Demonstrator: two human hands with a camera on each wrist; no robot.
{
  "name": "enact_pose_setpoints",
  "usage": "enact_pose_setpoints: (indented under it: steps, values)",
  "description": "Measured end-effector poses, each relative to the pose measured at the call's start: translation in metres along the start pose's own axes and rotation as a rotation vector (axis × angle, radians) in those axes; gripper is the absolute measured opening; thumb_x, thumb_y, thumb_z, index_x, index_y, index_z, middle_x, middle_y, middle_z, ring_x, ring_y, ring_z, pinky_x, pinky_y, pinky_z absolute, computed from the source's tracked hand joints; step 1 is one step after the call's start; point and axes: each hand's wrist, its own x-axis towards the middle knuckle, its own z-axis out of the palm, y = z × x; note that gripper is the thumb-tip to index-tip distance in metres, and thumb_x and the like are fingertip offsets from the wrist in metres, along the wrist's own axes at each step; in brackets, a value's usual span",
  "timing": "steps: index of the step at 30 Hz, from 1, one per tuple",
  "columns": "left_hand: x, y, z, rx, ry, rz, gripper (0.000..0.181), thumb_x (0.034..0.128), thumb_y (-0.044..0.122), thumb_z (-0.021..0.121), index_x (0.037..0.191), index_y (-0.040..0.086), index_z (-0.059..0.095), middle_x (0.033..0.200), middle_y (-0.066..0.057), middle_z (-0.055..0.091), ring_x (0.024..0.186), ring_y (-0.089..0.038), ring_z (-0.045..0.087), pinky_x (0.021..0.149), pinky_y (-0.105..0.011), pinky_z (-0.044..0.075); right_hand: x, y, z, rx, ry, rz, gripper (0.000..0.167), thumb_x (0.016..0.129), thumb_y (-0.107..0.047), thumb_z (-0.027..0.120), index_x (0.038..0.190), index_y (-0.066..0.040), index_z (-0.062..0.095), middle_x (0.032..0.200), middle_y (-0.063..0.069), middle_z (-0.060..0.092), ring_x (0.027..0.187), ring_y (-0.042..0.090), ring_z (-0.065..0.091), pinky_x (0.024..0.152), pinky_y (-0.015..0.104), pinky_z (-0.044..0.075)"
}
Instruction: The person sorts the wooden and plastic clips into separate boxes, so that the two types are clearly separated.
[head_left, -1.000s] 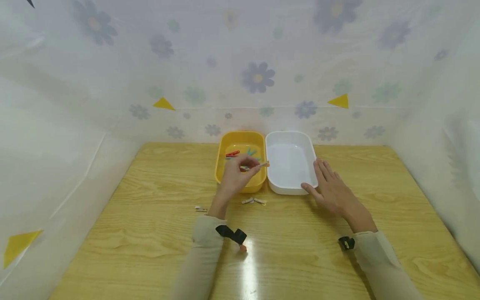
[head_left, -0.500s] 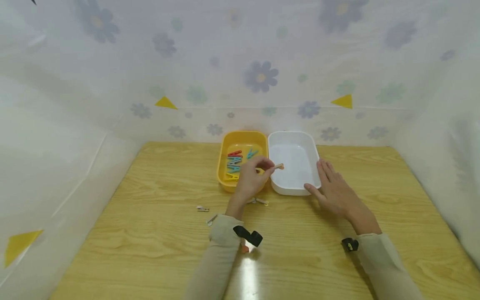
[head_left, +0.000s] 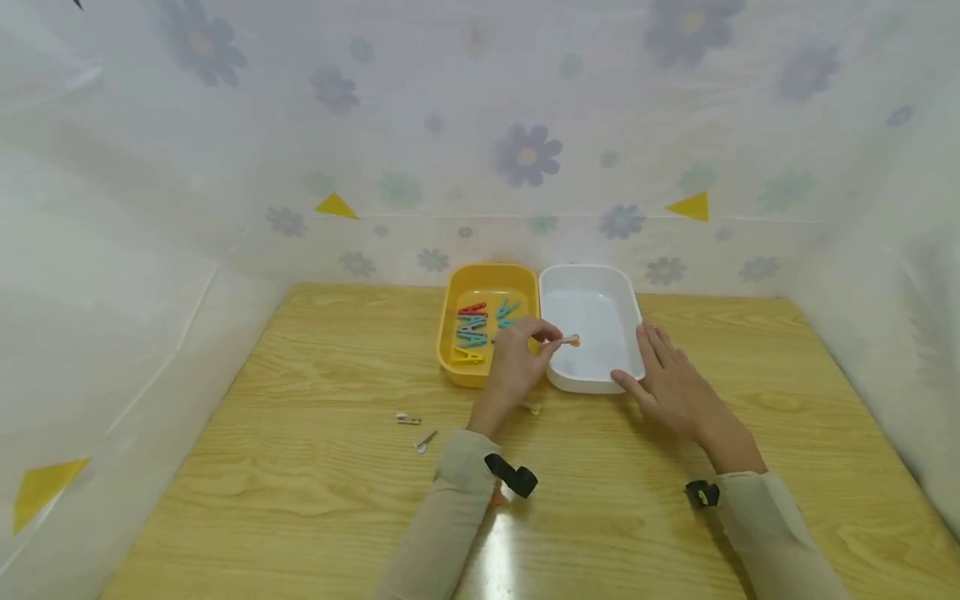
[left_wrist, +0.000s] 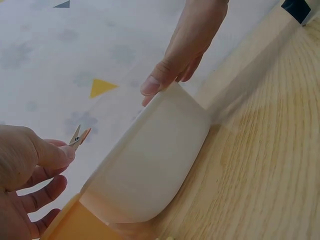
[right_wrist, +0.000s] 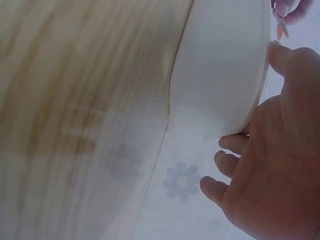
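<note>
The left grip (head_left: 523,354) pinches a wooden peg (head_left: 572,340) over the white tub (head_left: 588,302).
It has just come across from the yellow tub (head_left: 467,379), so the carrying looks done, the letting-go not. The right grip (head_left: 678,392) rests uncurled against the white tub's far side from me. Coloured pegs (head_left: 472,339) fill part of the yellow tub; others lie on the counter (head_left: 300,517).

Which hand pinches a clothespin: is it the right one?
No, the left hand pinches the clothespin over the white bin, while the right hand rests against that bin.
</note>
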Motion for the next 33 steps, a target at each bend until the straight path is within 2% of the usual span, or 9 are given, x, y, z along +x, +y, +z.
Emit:
enact_pose_setpoints:
  steps: [5,8,14,18,24,33]
  values:
    - [0.002,-0.001,0.003,0.011,-0.005,0.012,0.004,0.0958,0.013,0.075,0.100,0.012,0.076,0.099,0.001,0.069,0.093,-0.017,0.061,0.087,-0.032,0.054,0.000,-0.002,-0.001,0.001,0.000,0.010,0.093,0.107,-0.059,0.038,0.161,0.004,-0.002,0.170,0.019,-0.008,0.156,0.040,-0.005,0.118,0.069,0.014]
    - [0.003,-0.002,0.005,0.033,-0.020,0.026,0.004,0.0958,0.013,0.075,0.099,0.011,0.076,0.098,0.001,0.070,0.092,-0.019,0.061,0.084,-0.028,0.053,0.001,-0.002,0.001,0.007,0.006,0.007,0.092,0.107,-0.058,0.039,0.161,0.005,-0.002,0.170,0.021,-0.006,0.156,0.042,-0.003,0.118,0.069,0.014]
    - [0.010,-0.003,0.008,0.126,-0.095,0.039,0.004,0.0961,0.014,0.075,0.098,0.011,0.077,0.095,0.002,0.071,0.087,-0.017,0.058,0.079,-0.023,0.046,0.006,-0.004,0.005,0.002,0.021,-0.002,0.092,0.107,-0.058,0.039,0.161,0.005,0.000,0.169,0.023,-0.003,0.156,0.042,-0.002,0.118,0.068,0.015]
    - [0.017,-0.001,0.008,0.144,-0.109,0.047,0.003,0.0958,0.013,0.075,0.098,0.011,0.076,0.094,0.002,0.071,0.087,-0.015,0.059,0.081,-0.023,0.047,0.008,-0.006,0.006,-0.009,0.031,-0.003,0.092,0.107,-0.058,0.040,0.161,0.006,0.002,0.169,0.023,-0.002,0.156,0.042,0.000,0.118,0.067,0.017]
    - [0.023,-0.001,0.010,0.175,-0.135,0.017,0.003,0.0948,0.014,0.076,0.098,0.012,0.077,0.095,0.002,0.070,0.087,-0.014,0.060,0.081,-0.021,0.049,0.009,-0.007,0.007,-0.012,0.022,-0.005,0.091,0.108,-0.056,0.039,0.160,0.007,0.001,0.169,0.026,-0.001,0.155,0.045,0.001,0.118,0.067,0.017]
    - [0.023,-0.005,0.013,0.203,-0.145,-0.002,0.004,0.0951,0.015,0.076,0.098,0.013,0.076,0.095,0.003,0.070,0.086,-0.014,0.057,0.082,-0.024,0.047,0.009,-0.007,0.007,-0.023,0.034,-0.005,0.091,0.107,-0.057,0.039,0.161,0.006,0.001,0.169,0.025,0.000,0.155,0.045,0.004,0.118,0.067,0.018]
